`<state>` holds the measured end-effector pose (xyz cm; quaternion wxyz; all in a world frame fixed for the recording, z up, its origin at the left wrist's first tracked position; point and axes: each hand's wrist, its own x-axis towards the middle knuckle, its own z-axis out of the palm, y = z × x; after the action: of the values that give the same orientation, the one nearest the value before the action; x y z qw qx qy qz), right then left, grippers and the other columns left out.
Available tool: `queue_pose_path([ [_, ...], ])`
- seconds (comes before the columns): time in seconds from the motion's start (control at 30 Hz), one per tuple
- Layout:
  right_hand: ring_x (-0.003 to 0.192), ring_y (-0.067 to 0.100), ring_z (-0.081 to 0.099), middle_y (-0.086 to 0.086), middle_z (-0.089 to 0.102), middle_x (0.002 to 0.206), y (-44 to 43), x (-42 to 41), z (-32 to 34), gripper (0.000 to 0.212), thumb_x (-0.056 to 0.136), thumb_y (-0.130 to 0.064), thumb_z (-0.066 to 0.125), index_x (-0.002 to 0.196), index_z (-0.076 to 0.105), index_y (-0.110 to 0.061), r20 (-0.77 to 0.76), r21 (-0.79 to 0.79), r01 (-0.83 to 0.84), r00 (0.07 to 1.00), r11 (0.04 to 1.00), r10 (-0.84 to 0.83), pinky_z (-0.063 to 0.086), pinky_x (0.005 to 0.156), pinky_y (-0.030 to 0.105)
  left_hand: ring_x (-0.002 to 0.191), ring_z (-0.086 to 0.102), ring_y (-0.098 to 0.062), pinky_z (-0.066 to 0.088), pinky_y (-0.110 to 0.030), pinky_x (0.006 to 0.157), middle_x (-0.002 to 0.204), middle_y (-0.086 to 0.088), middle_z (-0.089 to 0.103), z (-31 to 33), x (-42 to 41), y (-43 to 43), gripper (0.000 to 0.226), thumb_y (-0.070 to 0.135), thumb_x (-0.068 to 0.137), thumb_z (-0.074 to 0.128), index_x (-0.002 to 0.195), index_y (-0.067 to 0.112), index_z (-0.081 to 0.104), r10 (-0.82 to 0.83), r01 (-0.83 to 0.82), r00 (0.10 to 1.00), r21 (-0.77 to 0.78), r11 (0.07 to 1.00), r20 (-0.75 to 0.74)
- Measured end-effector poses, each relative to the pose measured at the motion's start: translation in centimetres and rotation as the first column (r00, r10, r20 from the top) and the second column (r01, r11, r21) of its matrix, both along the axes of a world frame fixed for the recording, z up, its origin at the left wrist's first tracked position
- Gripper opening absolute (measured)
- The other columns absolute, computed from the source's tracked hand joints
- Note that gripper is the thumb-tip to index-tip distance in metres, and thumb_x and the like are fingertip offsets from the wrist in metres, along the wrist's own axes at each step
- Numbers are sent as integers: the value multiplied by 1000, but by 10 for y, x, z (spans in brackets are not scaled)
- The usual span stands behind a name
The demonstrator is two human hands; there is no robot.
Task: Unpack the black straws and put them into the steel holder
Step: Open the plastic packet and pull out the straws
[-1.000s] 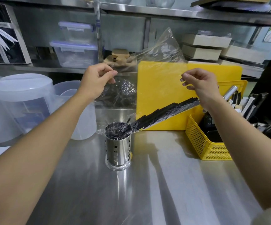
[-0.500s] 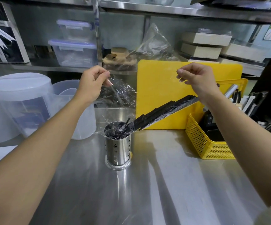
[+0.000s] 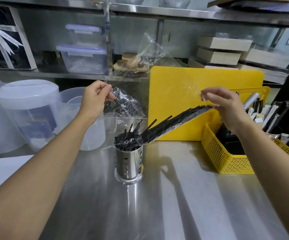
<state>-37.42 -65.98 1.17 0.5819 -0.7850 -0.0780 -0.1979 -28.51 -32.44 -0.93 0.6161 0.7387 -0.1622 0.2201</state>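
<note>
Both arms reach out over the steel desk (image 3: 174,196). The left grip (image 3: 95,99) is raised on the left, thumb & fingers pinching the crinkled edge of the clear wrapper (image 3: 128,104). The right grip (image 3: 225,108) is raised on the right, thumb & fingertips pinching the wrapper's other end, w/ the film stretched btwn the two. The black straws (image 3: 174,123) lie as a slanted bundle: lower ends down in the steel holder (image 3: 128,163), upper ends up by the right grip's fingers; can't tell if they touch. A few loose straws poke up out of the holder at diff. angles, & some film is bunched over its mouth. The holder stands upright at mid-desk, slots in its wall. Behind it on the right a yellow cutting board (image 3: 200,87) stands on edge at the far side, w/ a yellow basket (image 3: 226,158) of utensils just right of it. On the far left are translucent plastic jugs (image 3: 27,110). On the shelf (image 3: 53,74) above them are lidded clear boxes (image 3: 83,58) & a dark gift box w/ white ribbon (image 3: 5,40).
</note>
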Motion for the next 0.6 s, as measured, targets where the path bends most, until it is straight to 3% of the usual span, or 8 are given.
queue_pose_path([
  [0.13, 83, 5, 64, -12, 72, 83, -11, -2, -18, 47, 43, -57, 82, 78, 74, -28, -65, 103, -34, 997, 994, 41, 52, 65, 23, 57, 62, 1, 53, -18, 70, 54, 11, 65, -4, 1, -1, 21, 13, 93, 51, 76, 23, 57, 5, -5, 1000, 4, 1000, -18],
  [0.2, 74, 4, 65, -11, 73, 72, -10, -1, -23, 45, 40, -60, 81, 70, 76, -27, -41, 127, -1, 999, 992, 7, 52, 58, 20, 57, 62, 2, 53, -14, 68, 57, 7, 64, -7, 0, -2, 20, 12, 93, 50, 77, 22, 57, 14, -14, 1000, 8, 1000, -24],
  [0.27, 68, 3, 64, -11, 72, 67, -4, 0, -22, 30, 51, -52, 80, 66, 75, -26, -4, 137, 57, 998, 989, -57, 50, 54, 19, 57, 62, 3, 52, -13, 66, 66, 2, 62, -9, -1, -2, 20, 13, 93, 50, 77, 22, 56, 29, -29, 999, 14, 999, -26],
  [0.33, 65, 2, 63, -13, 70, 62, 5, 5, -15, 8, 72, -29, 75, 66, 72, -24, 43, 147, 113, 992, 983, -120, 49, 54, 21, 58, 61, 2, 52, -15, 67, 68, 0, 61, -11, -1, 1, 20, 13, 93, 50, 76, 22, 57, 43, -44, 998, -10, 999, -42],
  [0.4, 63, 2, 61, -15, 69, 60, 14, 11, -6, 12, 81, -14, 67, 71, 68, -20, 84, 132, 151, 983, 980, -162, 48, 55, 20, 56, 61, 2, 52, -14, 65, 63, 5, 62, -14, 0, 5, 20, 13, 93, 50, 76, 20, 57, 56, -61, 996, -68, 996, -73],
  [0.53, 71, 9, 59, -4, 66, 72, 42, 21, 14, 11, 83, -15, 65, 73, 66, -18, 101, 101, 146, 982, 984, -157, 47, 65, 26, 53, 60, 4, 50, -10, 59, 51, 16, 64, -24, -2, 14, 22, 13, 94, 49, 74, 19, 55, 101, -121, 987, -163, 979, -127],
  [0.6, 72, 11, 58, -1, 63, 73, 55, 27, 22, 12, 84, -15, 64, 72, 64, -17, 110, 100, 137, 983, 986, -148, 48, 69, 29, 54, 60, 1, 51, -14, 63, 53, 11, 64, -32, -2, 19, 23, 14, 94, 49, 72, 19, 56, 140, -172, 976, -192, 966, -169],
])
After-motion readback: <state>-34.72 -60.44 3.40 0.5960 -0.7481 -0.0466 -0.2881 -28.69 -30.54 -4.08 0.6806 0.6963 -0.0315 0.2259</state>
